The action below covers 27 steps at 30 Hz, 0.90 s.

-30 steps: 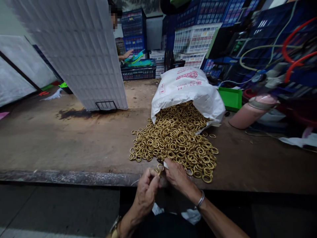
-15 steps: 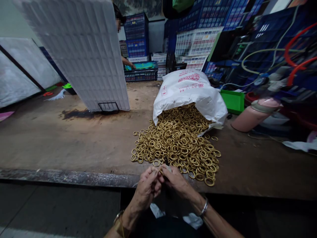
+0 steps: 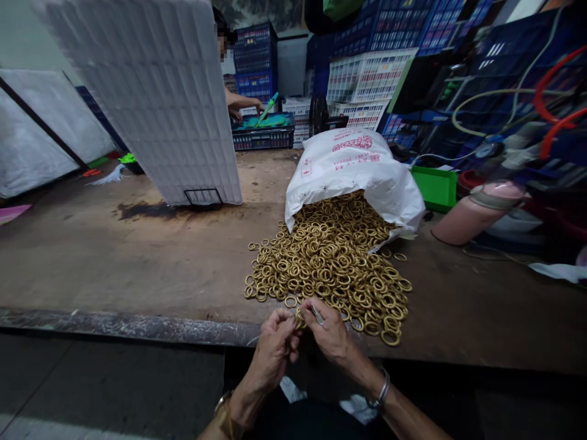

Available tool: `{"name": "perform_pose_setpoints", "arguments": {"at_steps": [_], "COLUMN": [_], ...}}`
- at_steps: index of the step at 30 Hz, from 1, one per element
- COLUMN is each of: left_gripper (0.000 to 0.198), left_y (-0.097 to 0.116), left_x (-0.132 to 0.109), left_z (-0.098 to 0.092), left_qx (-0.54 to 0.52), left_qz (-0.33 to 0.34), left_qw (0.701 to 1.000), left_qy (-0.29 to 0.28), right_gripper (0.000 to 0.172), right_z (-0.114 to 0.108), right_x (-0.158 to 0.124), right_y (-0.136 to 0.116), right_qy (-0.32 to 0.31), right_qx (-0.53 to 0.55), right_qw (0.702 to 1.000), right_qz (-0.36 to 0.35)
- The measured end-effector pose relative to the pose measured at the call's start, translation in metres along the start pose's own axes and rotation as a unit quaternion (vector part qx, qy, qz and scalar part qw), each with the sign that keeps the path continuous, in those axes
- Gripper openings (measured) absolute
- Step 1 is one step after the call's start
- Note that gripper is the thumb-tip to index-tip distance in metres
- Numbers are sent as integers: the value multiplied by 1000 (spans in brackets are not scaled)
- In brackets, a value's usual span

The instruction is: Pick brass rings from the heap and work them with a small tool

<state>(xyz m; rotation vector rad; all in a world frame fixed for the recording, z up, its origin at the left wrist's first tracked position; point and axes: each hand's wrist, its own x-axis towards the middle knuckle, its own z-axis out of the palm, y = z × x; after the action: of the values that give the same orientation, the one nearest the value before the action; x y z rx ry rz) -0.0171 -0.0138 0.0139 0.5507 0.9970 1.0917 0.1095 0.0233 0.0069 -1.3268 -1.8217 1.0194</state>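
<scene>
Over the table's front edge, my left hand (image 3: pixel 274 345) pinches a gold ring (image 3: pixel 299 318) between thumb and fingertips. Close against it on the right, my right hand (image 3: pixel 331 335) is closed around a small, slim tool with a shiny metal part (image 3: pixel 317 315); its exact kind is hard to make out. The right fingertips meet the ring's edge. Just beyond both hands spreads a heap of gold rings (image 3: pixel 321 263), spilling out of the mouth of a white woven sack (image 3: pixel 348 168) with red print that lies on its side.
A tall white ribbed panel (image 3: pixel 151 104) stands on the wooden table (image 3: pixel 114 263) at left. Behind it a person's arm (image 3: pixel 243 101) reaches over a blue crate (image 3: pixel 263 140). A green tray (image 3: pixel 433 188) and a pink bottle (image 3: pixel 477 214) stand at right.
The tool in my right hand has turned, and its shiny part now shows instead of a dark tip. The ring shows more clearly. The other person's hand has lifted a green-blue strip from the crate.
</scene>
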Motion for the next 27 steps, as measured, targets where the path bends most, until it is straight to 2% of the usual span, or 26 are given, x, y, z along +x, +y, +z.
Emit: {"name": "perform_pose_setpoints", "arguments": {"at_steps": [3,7,11,15,22,27], "left_gripper": [26,26,26,22,18,16], "left_y": [-1,-3,0,2,0,0], "left_x": [1,4,6,8,11,12], "left_z": [0,0,0,-3,-7,-7], "left_qx": [11,11,-56,-104,-143,-169], "left_qz": [4,15,-55,-112,-154,-182], "left_qw": [1000,1000,997,987,977,967], "left_qy": [-26,-17,-24,-40,-42,-53], "right_gripper": [23,24,23,26,24,21], "right_z": [1,1,0,0,4,3], "right_x": [-1,1,2,1,0,2], "right_y": [-3,-3,2,8,6,2], "right_qy": [-1,3,15,-3,-41,-22], "right_qx": [1,47,104,121,115,118], "right_qw": [1000,999,992,988,990,991], "right_qz": [-12,12,70,100,65,64]}}
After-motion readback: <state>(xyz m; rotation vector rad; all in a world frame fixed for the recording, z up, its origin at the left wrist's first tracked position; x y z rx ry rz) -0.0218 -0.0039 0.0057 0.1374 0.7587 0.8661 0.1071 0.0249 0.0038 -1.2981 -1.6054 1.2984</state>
